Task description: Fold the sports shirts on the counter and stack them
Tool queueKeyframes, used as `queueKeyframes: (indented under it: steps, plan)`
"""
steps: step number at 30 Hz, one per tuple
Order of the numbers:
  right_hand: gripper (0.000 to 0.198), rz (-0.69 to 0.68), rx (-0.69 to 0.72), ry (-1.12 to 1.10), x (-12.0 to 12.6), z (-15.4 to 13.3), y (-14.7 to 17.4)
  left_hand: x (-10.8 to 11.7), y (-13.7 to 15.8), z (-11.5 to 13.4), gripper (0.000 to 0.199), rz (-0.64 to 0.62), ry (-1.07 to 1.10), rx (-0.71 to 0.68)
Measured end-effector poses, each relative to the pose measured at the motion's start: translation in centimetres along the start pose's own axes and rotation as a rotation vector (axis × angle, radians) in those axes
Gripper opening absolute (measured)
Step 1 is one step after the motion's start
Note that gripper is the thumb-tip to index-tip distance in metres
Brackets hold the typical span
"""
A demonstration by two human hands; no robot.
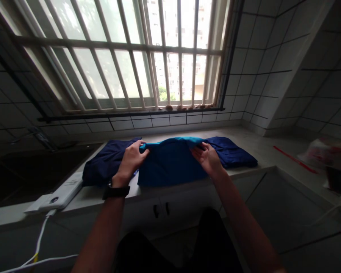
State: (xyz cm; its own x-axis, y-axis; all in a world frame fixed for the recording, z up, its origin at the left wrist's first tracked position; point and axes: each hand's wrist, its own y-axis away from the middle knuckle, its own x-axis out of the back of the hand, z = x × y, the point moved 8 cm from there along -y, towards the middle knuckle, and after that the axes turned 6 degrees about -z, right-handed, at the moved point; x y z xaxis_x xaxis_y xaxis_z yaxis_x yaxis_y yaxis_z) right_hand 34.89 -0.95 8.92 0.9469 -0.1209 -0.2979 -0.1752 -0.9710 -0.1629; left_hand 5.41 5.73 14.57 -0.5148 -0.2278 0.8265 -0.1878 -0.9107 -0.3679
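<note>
A bright blue cloth garment (173, 163) hangs between my two hands, its upper edge raised above the counter and its lower part over the front edge. My left hand (135, 155) pinches its upper left corner between thumb and fingers; a dark watch is on that wrist. At the upper right corner, my right hand (207, 156) grips the fabric, fingers partly behind the cloth. To the left lies a dark navy garment (106, 161), bunched. On the right rests a folded royal blue garment (230, 153). What kind of garment each is, I cannot tell.
A white power strip (64, 193) with a cable sits left, beside a dark sink (39, 170) with a faucet. Along the counter (261, 148) to the right lie a red strip (294, 159) and a plastic bag (318, 151). Behind is a barred window (125, 49).
</note>
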Motion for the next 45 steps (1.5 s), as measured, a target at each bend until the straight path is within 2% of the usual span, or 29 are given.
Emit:
queueKeyframes:
  steps: [3, 5, 8, 10, 13, 16, 19, 23, 25, 27, 29, 31, 32, 35, 38, 41, 45]
  plan:
    - [0.050, 0.006, 0.094, 0.035, -0.1, 0.7, -0.7, -3.6, -1.0, -1.3, 0.061, -0.065, -0.129, 0.018]
    - [0.057, -0.018, 0.127, 0.165, -0.1, 1.9, -0.2, -6.4, -0.5, -1.5, 0.059, -0.154, -0.142, -0.090]
    - [0.057, -0.015, 0.107, 0.462, 0.2, 3.8, 0.5, -10.0, 0.9, -0.8, 0.052, -0.264, -0.137, -0.257]
    - [0.054, -0.019, 0.148, 0.711, 0.0, 4.4, 1.1, -11.7, 1.6, -0.7, 0.052, -0.309, -0.172, -0.257]
    - [0.047, -0.117, 0.156, 1.123, -1.2, 6.4, 2.3, -13.1, 2.5, -0.8, 0.049, -0.301, -0.243, -0.210]
    - [0.042, -0.236, 0.084, 1.396, -1.6, 9.3, 3.2, -13.2, 3.8, -0.6, 0.045, -0.246, -0.296, -0.181]
    - [0.052, -0.313, 0.092, 1.461, -1.3, 10.5, 2.2, -12.5, 5.5, 0.3, 0.047, -0.230, -0.360, -0.151]
    - [0.066, -0.433, 0.068, 1.383, -0.6, 9.7, -2.1, -11.3, 8.3, 3.6, 0.054, -0.258, -0.396, -0.200]
    - [0.066, -0.419, 0.060, 1.360, -0.2, 8.6, -3.9, -11.1, 9.7, 5.0, 0.057, -0.319, -0.361, -0.274]
    - [0.067, -0.405, 0.101, 1.333, -0.4, 7.6, -4.1, -11.0, 11.0, 5.3, 0.055, -0.348, -0.305, -0.357]
    - [0.074, -0.429, 0.217, 1.263, -0.9, 6.9, -2.1, -10.9, 12.0, 4.1, 0.062, -0.328, -0.278, -0.426]
    - [0.081, -0.447, 0.353, 1.174, -1.2, 6.8, 1.5, -11.3, 12.8, 2.2, 0.076, -0.301, -0.296, -0.488]
    - [0.083, -0.443, 0.404, 1.151, -1.1, 7.0, 3.5, -11.6, 13.1, 1.1, 0.077, -0.291, -0.310, -0.511]
    - [0.093, -0.476, 0.463, 1.210, -0.8, 9.1, 8.9, -12.1, 13.3, -0.9, 0.067, -0.258, -0.319, -0.531]
    - [0.100, -0.439, 0.509, 1.352, -0.6, 11.1, 11.1, -11.8, 12.7, -0.7, 0.060, -0.239, -0.270, -0.546]
    - [0.083, -0.319, 0.575, 1.410, -0.6, 11.8, 10.6, -11.1, 12.0, 0.4, 0.058, -0.258, -0.174, -0.596]
    - [0.047, -0.266, 0.645, 1.302, -0.8, 11.0, 9.7, -8.9, 10.4, 0.9, 0.049, -0.235, -0.025, -0.559]
